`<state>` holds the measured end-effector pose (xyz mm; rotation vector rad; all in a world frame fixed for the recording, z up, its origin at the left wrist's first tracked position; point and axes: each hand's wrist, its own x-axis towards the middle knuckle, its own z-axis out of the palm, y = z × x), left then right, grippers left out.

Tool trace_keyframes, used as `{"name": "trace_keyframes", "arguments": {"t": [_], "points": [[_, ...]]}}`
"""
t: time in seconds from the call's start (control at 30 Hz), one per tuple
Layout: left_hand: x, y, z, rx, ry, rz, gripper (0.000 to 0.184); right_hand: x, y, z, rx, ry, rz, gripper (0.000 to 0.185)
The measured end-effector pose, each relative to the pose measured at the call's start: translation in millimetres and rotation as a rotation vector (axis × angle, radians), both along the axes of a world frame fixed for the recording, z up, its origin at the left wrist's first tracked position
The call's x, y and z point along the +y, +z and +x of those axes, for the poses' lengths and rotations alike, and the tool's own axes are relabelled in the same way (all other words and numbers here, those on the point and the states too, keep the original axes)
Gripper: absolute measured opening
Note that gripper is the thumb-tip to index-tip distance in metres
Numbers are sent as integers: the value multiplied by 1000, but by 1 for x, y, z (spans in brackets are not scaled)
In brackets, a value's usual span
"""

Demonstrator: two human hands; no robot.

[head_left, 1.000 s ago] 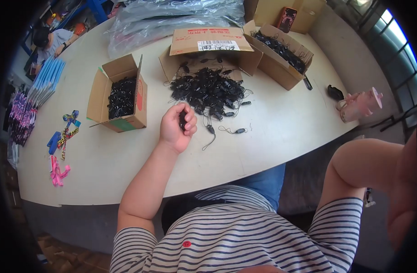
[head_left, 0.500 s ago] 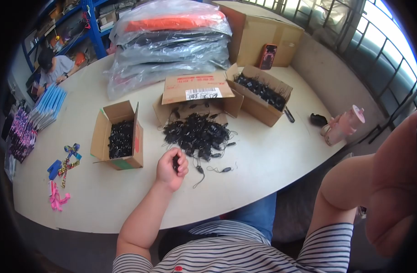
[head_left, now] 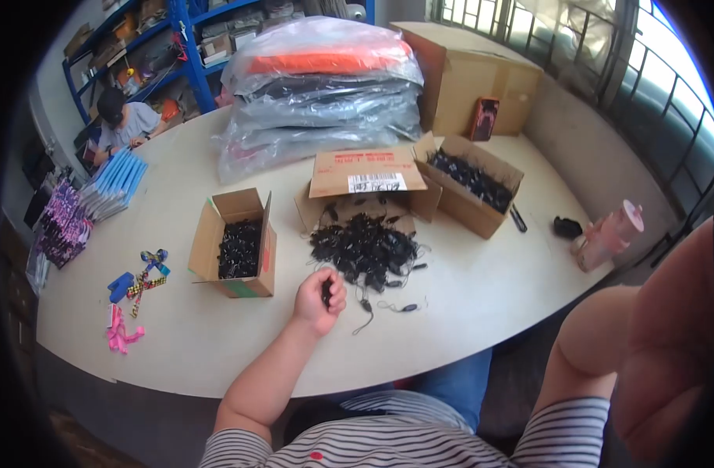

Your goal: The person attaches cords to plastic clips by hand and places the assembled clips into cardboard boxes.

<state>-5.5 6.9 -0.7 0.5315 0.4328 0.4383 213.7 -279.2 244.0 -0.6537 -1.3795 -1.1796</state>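
My left hand [head_left: 320, 303] is curled round a small black piece [head_left: 326, 292] above the table, just in front of a heap of black looped pieces [head_left: 365, 248]. That heap spills from a cardboard box [head_left: 365, 173] lying open towards me. Left of my hand stands an open box [head_left: 270, 261] of similar black pieces. Another filled box [head_left: 482, 222] sits behind the heap on the right. Raised close to the camera at the right edge, my right hand [head_left: 673, 343] is large and partly cut off; its fingers cannot be made out.
Plastic-wrapped bundles [head_left: 318, 101] and a large carton [head_left: 482, 78] with a phone [head_left: 484, 118] stand at the back. A pink cup [head_left: 610, 234] is at the right. Colourful straps [head_left: 143, 285] and blue packets [head_left: 119, 179] lie left. A person [head_left: 123, 125] sits beyond.
The camera view has tilted up, showing more of the shelves and bundles. My left hand stays closed beside the heap, and my right hand remains raised near the camera.
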Motion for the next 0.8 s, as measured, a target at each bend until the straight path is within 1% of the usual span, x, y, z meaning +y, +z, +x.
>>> {"name": "trace_keyframes", "arguments": {"t": [0.2, 0.37, 0.47, 0.57, 0.67, 0.7, 0.73, 0.8], "points": [[-4, 2, 5, 32, 5, -20, 15, -2, -6, -1, -12, -12, -10, 41], [-5, 2, 3, 38, -1, 12, 13, -1, -4, -8, -18, 14, -28, 40], [-3, 7, 5, 19, 6, 3, 13, 3, -1, -18, -92, 90, -21, 39], [-2, 6, 3, 28, 7, -37, 14, 30, -9, -28, -126, 194, -131, 38], [1, 1, 4, 15, 4, -44, 11, 81, -38, -33, -5, 275, -466, 38], [1, -1, 4, 21, 6, -35, 11, 101, -60, -40, 201, 252, -572, 34], [2, -3, 2, 31, 9, -23, 10, 112, -69, -49, 366, 238, -897, 32], [3, 1, 4, 73, 47, 43, 12, 131, -98, -49, 537, 279, -1401, 33]]}}
